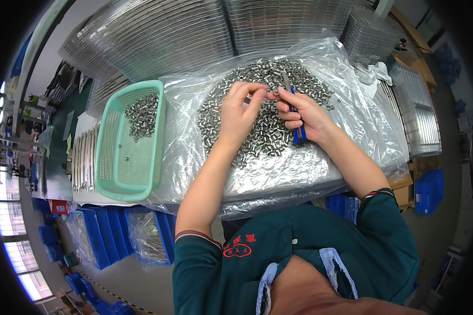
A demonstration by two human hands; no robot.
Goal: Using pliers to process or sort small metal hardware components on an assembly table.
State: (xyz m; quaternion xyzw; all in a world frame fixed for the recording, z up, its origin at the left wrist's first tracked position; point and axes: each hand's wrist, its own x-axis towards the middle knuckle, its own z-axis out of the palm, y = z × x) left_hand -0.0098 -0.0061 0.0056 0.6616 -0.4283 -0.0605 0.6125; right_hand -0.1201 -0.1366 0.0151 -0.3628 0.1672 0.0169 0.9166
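Observation:
A broad pile of small shiny metal parts (263, 134), short and ring-like, lies on clear plastic sheeting. My left hand (240, 113) is over the pile, its thumb and forefinger pinched together at a small metal piece. Facing it, my right hand (306, 116) has its thumb and forefinger at a small metal part (276, 92). The other right fingers wrap round blue-handled pliers (298, 135), whose grey metal end points away from me. The two hands' fingertips nearly meet; exactly which one grips the part is too small to tell.
Left of the pile stands a green plastic basket (156, 152) with similar metal parts. Stacked clear trays (163, 39) line the back, with more trays (418, 115) at the right. Plastic sheeting (186, 126) covers the table. Blue bins (102, 231) stand below the front edge.

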